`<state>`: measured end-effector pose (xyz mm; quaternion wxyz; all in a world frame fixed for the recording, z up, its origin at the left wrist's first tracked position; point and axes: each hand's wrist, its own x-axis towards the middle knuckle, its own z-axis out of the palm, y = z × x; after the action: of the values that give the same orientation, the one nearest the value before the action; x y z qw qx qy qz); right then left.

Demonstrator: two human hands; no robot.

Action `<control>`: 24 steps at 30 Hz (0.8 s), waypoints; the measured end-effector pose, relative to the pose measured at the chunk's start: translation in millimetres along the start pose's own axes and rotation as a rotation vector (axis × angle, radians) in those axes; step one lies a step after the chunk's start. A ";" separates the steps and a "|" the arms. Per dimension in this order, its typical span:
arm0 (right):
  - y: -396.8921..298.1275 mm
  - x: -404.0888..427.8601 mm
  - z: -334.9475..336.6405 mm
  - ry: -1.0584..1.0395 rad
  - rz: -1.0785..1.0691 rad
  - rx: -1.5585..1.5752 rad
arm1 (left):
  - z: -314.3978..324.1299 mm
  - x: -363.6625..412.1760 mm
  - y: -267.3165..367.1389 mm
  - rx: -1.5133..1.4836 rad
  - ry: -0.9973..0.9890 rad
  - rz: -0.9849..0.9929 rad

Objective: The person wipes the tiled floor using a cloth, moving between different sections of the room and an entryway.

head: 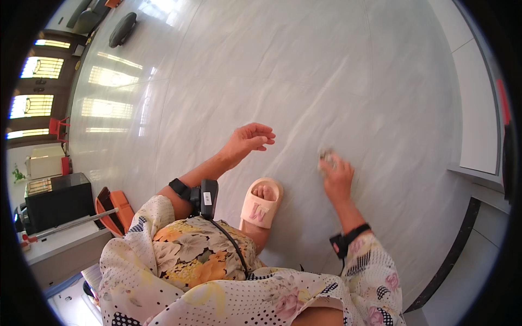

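My right hand [339, 179] is shut on a small pale and brownish item [325, 157], which looks crumpled. Motion blur and my fingers hide what exactly it is. Left of it, my left hand [253, 137] hangs over the floor with its fingers loosely bent and nothing in them. Beneath both hands spreads a glossy grey marbled tile floor [310, 93]. A peach slide sandal [261, 202] with a pink letter is on my foot, between my two forearms.
To the left are a white counter [65, 244], a black box-like appliance [57, 199], orange items [122, 205] and a red chair [59, 128]. A dark rounded object [123, 29] lies on the floor at upper left. White cabinetry [475, 106] lines the right side.
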<state>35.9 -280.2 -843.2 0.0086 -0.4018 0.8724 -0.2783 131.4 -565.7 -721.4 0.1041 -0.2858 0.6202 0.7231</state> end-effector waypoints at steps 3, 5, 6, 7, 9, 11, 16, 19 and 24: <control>-22.1 80.9 20.7 0.012 -0.078 0.198 | 1.3 -16.1 -1.8 -0.001 0.070 0.010; -46.5 98.0 40.7 -0.110 -0.151 0.101 | 9.5 -26.1 -5.2 -0.005 0.088 -0.002; -53.1 89.1 48.5 -0.110 -0.140 0.101 | 10.1 -32.2 -6.3 0.002 0.124 -0.009; -56.4 73.9 52.1 -0.116 -0.246 0.029 | 11.2 -35.9 -8.1 0.008 0.153 -0.015; -65.2 34.9 45.4 -0.141 -0.368 0.012 | -4.8 -56.6 -10.8 0.008 0.188 -0.011; -50.2 -23.0 18.8 -0.169 -0.378 0.081 | -11.1 -64.4 -11.7 -0.010 0.216 0.010; 31.6 -100.2 -37.9 -0.103 -0.178 -0.071 | 9.0 -33.9 -0.6 0.081 0.148 0.001; 60.8 -53.4 -39.2 0.016 0.080 -0.038 | 11.1 -25.7 6.5 0.147 0.076 0.031; 60.4 76.3 -31.4 0.133 0.255 0.271 | 17.3 -26.0 -1.1 0.100 0.070 0.022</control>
<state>-65.4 -287.5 -830.5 0.0399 -0.2640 0.8694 -0.4157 148.1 -543.6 -707.1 0.0885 -0.2983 0.6618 0.6821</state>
